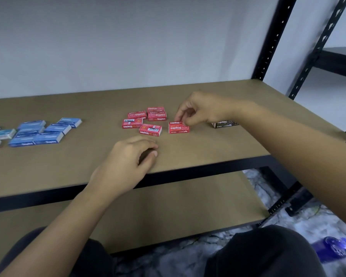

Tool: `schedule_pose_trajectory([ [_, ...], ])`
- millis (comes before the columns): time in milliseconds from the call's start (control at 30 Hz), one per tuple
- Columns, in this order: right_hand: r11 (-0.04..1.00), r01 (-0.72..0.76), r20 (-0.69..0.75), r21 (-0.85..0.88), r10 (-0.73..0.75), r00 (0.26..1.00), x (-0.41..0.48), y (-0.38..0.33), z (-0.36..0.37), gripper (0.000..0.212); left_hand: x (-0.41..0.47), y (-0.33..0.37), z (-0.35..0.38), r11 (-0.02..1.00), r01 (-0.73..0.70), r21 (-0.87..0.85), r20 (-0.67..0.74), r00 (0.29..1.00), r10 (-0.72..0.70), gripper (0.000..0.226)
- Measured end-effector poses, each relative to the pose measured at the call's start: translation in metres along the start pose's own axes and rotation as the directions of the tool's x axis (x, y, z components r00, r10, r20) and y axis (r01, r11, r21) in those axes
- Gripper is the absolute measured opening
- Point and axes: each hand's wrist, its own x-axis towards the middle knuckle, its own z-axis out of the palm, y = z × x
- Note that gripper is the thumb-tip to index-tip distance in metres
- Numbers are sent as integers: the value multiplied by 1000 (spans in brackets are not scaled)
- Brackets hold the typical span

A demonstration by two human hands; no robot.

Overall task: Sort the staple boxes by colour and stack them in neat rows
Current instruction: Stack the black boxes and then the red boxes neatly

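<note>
Several red staple boxes (143, 120) lie loosely grouped at the middle of the brown shelf board (188, 152). To their right sits a small pile of two red boxes (178, 128); my right hand (200, 108) pinches the upper one at its far edge. My left hand (132, 156) rests on the board near the front edge, fingers loosely curled, holding nothing. Several blue staple boxes (40, 132) lie scattered at the left. A black staple box (223, 123) shows partly behind my right forearm.
Black perforated uprights (272, 41) of the rack stand at the back right. A white wall (128, 47) closes the back of the shelf. A lower brown shelf (168, 212) lies beneath. A blue bottle (332, 248) lies on the floor at the right.
</note>
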Motion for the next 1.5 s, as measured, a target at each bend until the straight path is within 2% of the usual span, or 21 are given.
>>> schedule_pose_trajectory([
  [267, 997, -43, 48, 59, 41, 998, -6, 1, -2, 22, 6, 0, -1, 1000, -4, 1, -3, 1000, 4, 19],
  [433, 995, -10, -18, 97, 12, 1000, -8, -2, -4, 17, 13, 0, -5, 1000, 14, -6, 9, 1000, -14, 19],
  [633, 995, 32, 32, 91, -36, 999, -5, -6, 3, 38, 18, -2, -2, 1000, 18, -21, -19, 1000, -18, 15],
  [733, 992, 72, 4, 106, -73, 997, -7, -9, 5, 45, 17, -3, -2, 999, 8, -34, -22, 1000, -9, 13],
  [967, 952, 90, -147, 291, -49, 988, -16, -4, 12, 25, 16, -2, -1, 999, -3, -34, -23, 1000, 2, 12],
  [1100, 976, 74, -185, 205, -35, 982, -17, 3, 11, 20, 16, -1, -1, 1000, -8, -30, -18, 1000, 8, 11],
  [1367, 998, -6, -53, 63, 9, 999, -20, 4, 7, 28, 16, -1, -1, 999, -13, -32, -22, 1000, 13, 11],
  [1500, 997, 5, -49, 83, -1, 999, -19, 4, 8, 25, 15, -1, -1, 999, 0, -46, -19, 1000, -1, 11],
])
